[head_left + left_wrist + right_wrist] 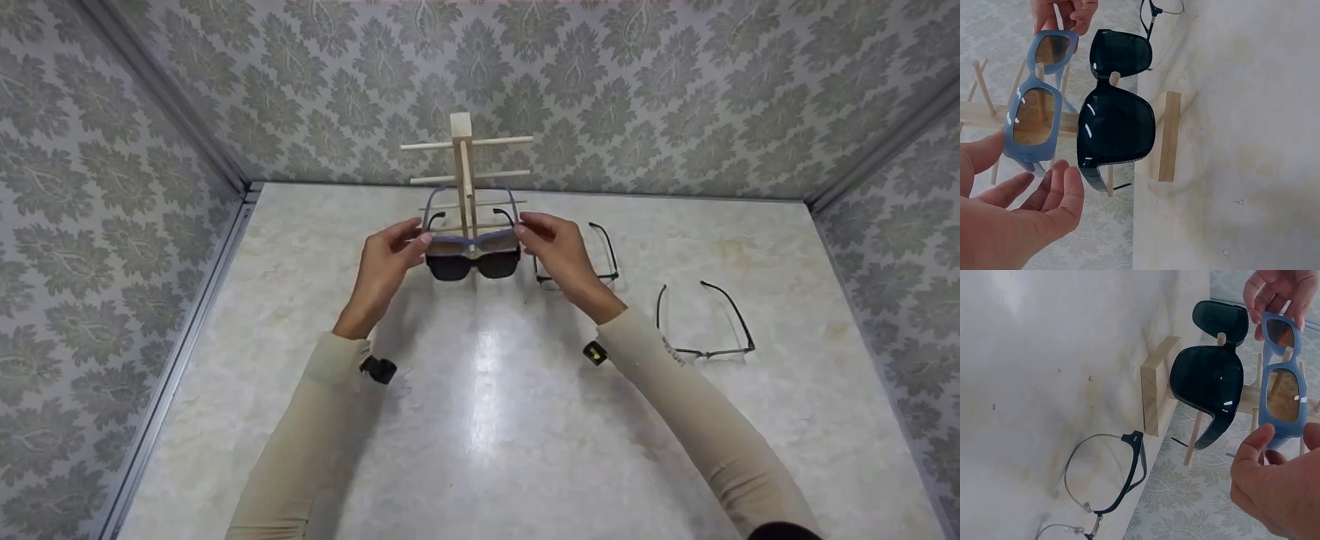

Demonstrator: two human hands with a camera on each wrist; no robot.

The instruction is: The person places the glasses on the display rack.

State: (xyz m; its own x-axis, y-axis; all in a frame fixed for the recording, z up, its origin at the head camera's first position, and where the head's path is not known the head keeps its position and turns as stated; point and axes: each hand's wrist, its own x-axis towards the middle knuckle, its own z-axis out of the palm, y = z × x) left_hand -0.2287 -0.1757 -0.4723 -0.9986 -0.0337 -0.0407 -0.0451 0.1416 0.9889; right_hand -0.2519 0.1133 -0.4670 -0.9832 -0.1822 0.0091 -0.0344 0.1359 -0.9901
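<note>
A pair of blue-framed sunglasses with brown lenses is at a wooden peg stand, in front of its post. My left hand pinches one outer corner near the hinge, thumb on the front. At the opposite corner my right hand grips the frame between thumb and fingers. In the right wrist view, a peg shows behind the blue sunglasses; whether they rest on it I cannot tell. Just below, black sunglasses hang on a lower peg, their dark lenses facing me.
Dark-rimmed eyeglasses lie on the table beside my right hand, partly covered by it. Another pair of eyeglasses lies farther right, near my sleeve. The stand's upper pegs hold nothing. A patterned wall rises behind the table.
</note>
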